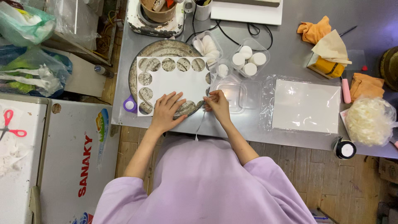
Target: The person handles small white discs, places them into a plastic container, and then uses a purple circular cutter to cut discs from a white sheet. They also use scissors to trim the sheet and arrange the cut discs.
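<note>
Steel tabletop (290, 58) fills the upper middle of my view, grey and scuffed, with wood plank flooring (331, 182) showing below its near edge. Left hand (166, 111) lies flat, fingers spread, pressing a white sheet with round cut-outs (176, 83) that rests on a round marbled slab (163, 49). Right hand (216, 104) is pinched on a thin white strip (200, 124) at the sheet's lower right corner; the strip hangs over the table edge toward the lilac sleeves.

At 1 o'clock from the hands I see a clear plastic tray of 4 white discs (248, 60), with an empty clear tray (234, 93) just beside the right hand. At 3 o'clock sits a white board in plastic film (306, 105), and beyond it a bag of white shavings (369, 120). Orange cloths (314, 31) lie at 2 o'clock. Off the table at 9 o'clock stands a white chest freezer (70, 157) with red-handled scissors (10, 126) on its neighbour.
</note>
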A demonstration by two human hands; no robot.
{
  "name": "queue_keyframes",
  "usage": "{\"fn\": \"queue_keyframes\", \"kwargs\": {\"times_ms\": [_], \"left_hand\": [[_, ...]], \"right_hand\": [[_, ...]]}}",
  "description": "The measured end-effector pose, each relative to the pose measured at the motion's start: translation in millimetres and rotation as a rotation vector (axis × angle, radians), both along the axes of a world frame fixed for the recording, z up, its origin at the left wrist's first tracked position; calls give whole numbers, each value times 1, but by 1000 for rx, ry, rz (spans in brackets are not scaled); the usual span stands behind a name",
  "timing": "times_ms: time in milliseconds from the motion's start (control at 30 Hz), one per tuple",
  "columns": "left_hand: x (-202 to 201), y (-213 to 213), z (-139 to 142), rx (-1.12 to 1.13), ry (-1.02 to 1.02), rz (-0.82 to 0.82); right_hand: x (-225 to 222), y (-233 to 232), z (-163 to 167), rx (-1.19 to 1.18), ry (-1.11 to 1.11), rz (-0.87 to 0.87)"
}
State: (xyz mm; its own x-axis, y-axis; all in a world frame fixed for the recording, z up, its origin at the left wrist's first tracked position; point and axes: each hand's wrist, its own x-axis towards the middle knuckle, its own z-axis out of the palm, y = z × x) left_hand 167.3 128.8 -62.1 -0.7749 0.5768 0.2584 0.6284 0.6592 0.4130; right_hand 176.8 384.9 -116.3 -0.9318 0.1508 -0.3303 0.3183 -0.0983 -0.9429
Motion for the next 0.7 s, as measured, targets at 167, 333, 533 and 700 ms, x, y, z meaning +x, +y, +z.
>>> {"fn": "queue_keyframes", "kwargs": {"times_ms": [167, 333, 533, 700], "left_hand": [[2, 8, 4, -11, 12, -73], [1, 19, 15, -7, -54, -116], [-2, -12, 37, 319, 160, 407], [-31, -54, 52, 1027, -289, 694]], "right_hand": [[14, 5, -9, -160, -55, -10], [17, 8, -11, -90, 1, 52], [-1, 37, 45, -100, 135, 2], [-22, 43, 98, -174, 151, 70]]}}
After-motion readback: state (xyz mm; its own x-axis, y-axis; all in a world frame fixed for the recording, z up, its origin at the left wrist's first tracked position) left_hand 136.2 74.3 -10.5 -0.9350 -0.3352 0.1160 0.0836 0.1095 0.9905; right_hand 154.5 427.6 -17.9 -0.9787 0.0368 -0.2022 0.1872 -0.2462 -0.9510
